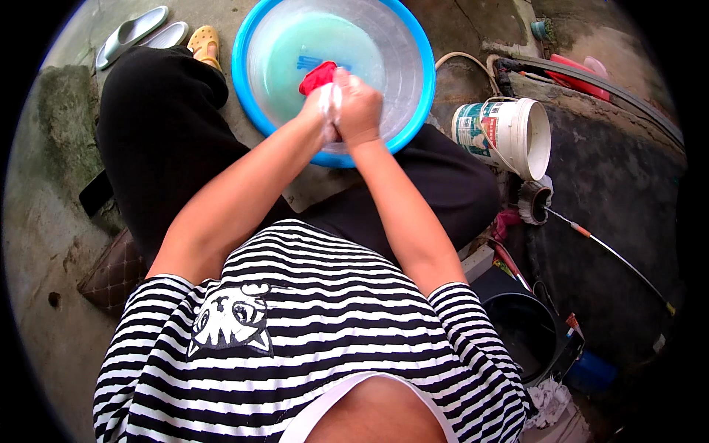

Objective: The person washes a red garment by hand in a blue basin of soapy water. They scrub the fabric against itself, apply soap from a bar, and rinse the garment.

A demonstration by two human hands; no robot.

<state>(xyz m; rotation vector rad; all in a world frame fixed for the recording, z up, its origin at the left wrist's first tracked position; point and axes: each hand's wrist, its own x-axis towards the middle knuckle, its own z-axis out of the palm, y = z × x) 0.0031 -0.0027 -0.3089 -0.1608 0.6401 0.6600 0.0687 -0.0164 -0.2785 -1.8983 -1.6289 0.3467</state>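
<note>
My left hand (pixel 321 106) and my right hand (pixel 357 105) press together over the near side of a clear plastic basin (pixel 404 72) with a blue rim. A bunched red cloth (pixel 318 78) sticks out at the far side of my left hand, gripped between the two. White suds streak both hands where they meet. My right hand is slightly blurred, and most fingers are hidden. Pale greenish water (pixel 282 50) covers the basin's bottom, with blue markings showing beneath the cloth.
A white plastic bucket (pixel 493 133) lies on its side at the right, near a long-handled brush (pixel 534 204). Grey slippers (pixel 133 36) and a yellow clog (pixel 204 44) are at the upper left. A black bin (pixel 520 332) stands at the lower right.
</note>
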